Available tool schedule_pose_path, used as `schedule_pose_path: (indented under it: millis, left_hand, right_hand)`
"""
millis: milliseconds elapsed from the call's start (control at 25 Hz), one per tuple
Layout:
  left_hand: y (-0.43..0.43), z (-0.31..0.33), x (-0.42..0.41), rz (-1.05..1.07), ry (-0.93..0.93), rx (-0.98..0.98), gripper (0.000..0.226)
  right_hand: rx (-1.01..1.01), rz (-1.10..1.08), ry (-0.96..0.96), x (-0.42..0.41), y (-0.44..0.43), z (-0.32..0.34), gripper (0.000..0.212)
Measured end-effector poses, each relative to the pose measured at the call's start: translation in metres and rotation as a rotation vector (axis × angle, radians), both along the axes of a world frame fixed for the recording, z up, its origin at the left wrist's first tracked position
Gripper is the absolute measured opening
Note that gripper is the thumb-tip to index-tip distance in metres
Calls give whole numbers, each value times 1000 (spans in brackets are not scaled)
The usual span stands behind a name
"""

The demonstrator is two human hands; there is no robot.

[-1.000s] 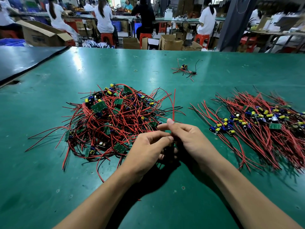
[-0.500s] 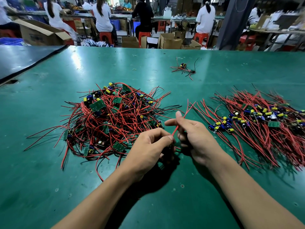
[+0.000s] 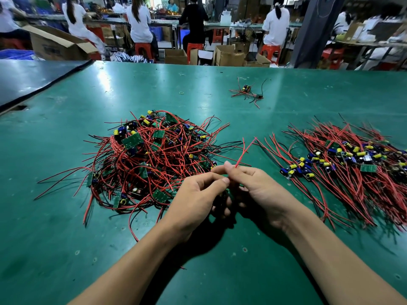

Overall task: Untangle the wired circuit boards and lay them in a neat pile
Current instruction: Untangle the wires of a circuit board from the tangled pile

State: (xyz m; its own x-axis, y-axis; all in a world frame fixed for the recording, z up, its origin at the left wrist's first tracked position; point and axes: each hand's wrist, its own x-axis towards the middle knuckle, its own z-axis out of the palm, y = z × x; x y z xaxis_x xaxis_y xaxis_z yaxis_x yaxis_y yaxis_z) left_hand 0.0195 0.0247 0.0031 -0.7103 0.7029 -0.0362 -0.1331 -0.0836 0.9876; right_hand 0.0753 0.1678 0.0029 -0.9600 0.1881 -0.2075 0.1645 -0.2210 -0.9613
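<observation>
A tangled heap of small green circuit boards with red and black wires (image 3: 152, 159) lies left of centre on the green table (image 3: 66, 249). At the right, a combed pile of boards (image 3: 343, 161) lies with its wires running in one direction. My left hand (image 3: 198, 199) and my right hand (image 3: 257, 192) meet in front of the heap, fingers curled round one wired board that is mostly hidden between them. Its red wires (image 3: 243, 151) stick up and away from my right fingertips.
A small loose bundle of wired boards (image 3: 247, 93) lies farther back on the table, and a rubber band (image 3: 181, 92) lies to its left. A dark table (image 3: 26, 80) adjoins at the far left. Seated people and cardboard boxes fill the background.
The red wires held by my right hand have swung from straight up to leaning right. My right hand shifted slightly right, then came back against my left hand.
</observation>
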Motion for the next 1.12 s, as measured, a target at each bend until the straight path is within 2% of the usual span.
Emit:
schedule_pose_path:
  millis: [120, 360, 480, 600, 680, 760, 880, 1040, 1120]
  left_hand:
    - [-2, 0, -2, -22, 8, -25, 25]
    - [-3, 0, -2, -114, 76, -67, 22]
    - [-3, 0, -1, -136, 114, -87, 21]
    - [-3, 0, 0, -162, 142, -104, 19]
    - [-3, -1, 0, -165, 153, -110, 18]
    - [-3, -2, 0, -151, 150, -103, 19]
    - [-2, -3, -1, -102, 116, -91, 21]
    - [-2, -2, 0, -57, 25, -40, 21]
    - [-2, -2, 0, -59, 11, -28, 21]
  right_hand:
    - [-76, -31, 46, 1, 1, -2, 36]
    - [46, -402, 131, -6, 14, -4, 29]
    - [-12, -546, 145, -7, 20, -2, 29]
    - [-207, -603, 81, -10, 21, 3, 45]
    - [-362, -592, 15, -10, 22, 5, 52]
    - [-418, -576, 16, -9, 22, 6, 52]
    - [-292, -521, 72, -7, 19, 4, 49]
    - [-46, -189, 87, -2, 7, 1, 49]
    - [-26, -108, 100, 0, 3, -5, 43]
